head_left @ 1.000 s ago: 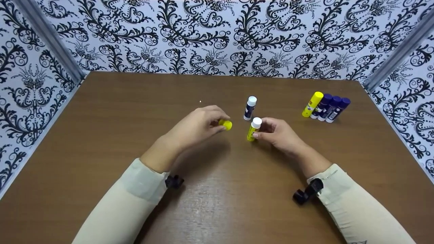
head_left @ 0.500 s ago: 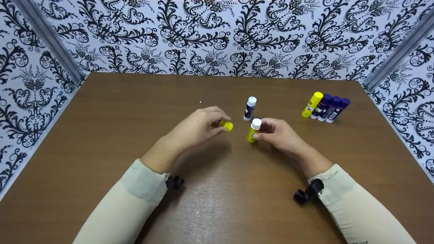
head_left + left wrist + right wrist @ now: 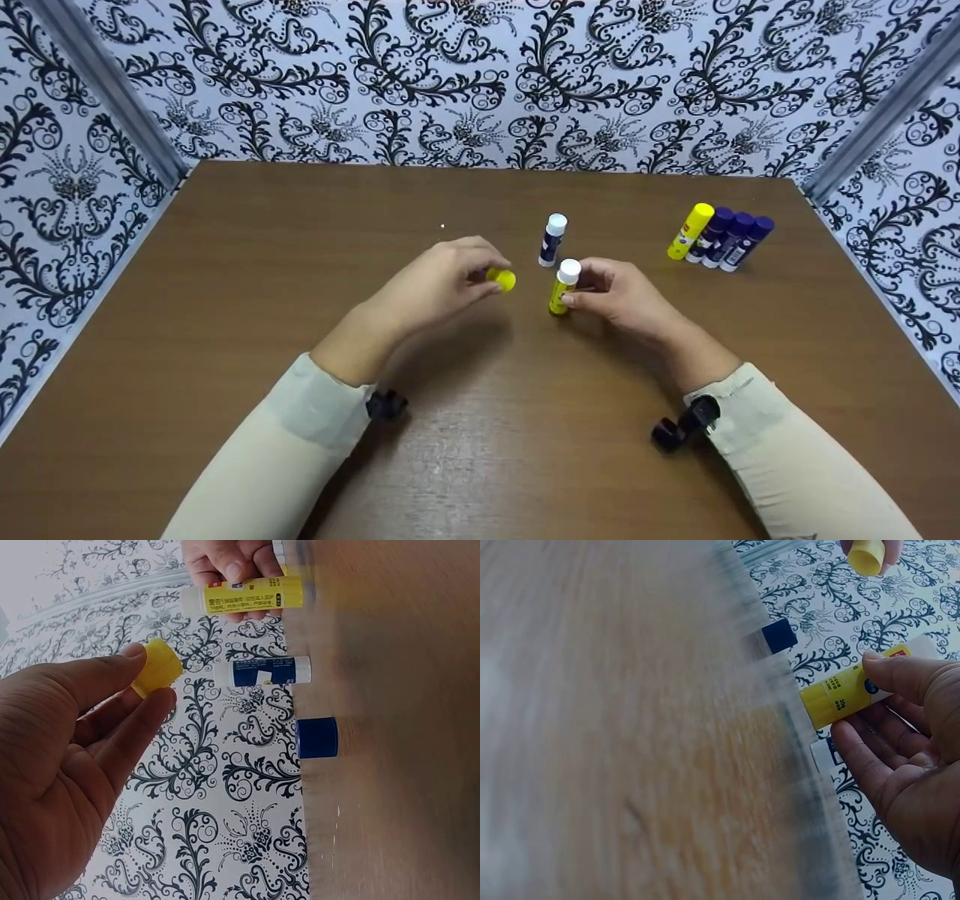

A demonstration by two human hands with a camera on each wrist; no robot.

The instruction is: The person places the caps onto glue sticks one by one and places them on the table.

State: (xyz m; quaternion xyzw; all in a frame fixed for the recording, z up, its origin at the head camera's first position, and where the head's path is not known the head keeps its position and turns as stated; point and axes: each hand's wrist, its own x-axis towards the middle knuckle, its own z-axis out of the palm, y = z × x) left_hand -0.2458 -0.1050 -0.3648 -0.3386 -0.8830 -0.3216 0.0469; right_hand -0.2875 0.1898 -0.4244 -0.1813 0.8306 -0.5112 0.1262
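Observation:
My left hand (image 3: 431, 285) pinches a yellow glue stick cap (image 3: 159, 666) between thumb and fingers, above the table. A yellow glue stick (image 3: 561, 292) with its white top exposed stands nearly upright in my right hand (image 3: 626, 296), held by thumb and fingers. In the right wrist view its yellow base (image 3: 826, 703) shows at the table's edge line. Just behind it, a dark blue glue stick (image 3: 551, 244) stands uncapped, its white top showing. A blue cap (image 3: 317, 737) sits on the table in the left wrist view; my left hand hides it in the head view.
At the back right, a capped yellow glue stick (image 3: 691, 231) stands in a row with several purple-capped glue sticks (image 3: 739, 236). Patterned panels (image 3: 480, 82) wall the brown table (image 3: 300, 210) at the back and sides. A tiny white speck (image 3: 442, 226) lies near the back.
My left hand with the yellow cap has shifted very slightly right and nearer. The yellow glue stick in my right hand has moved only a hair. Both holds stay the same.

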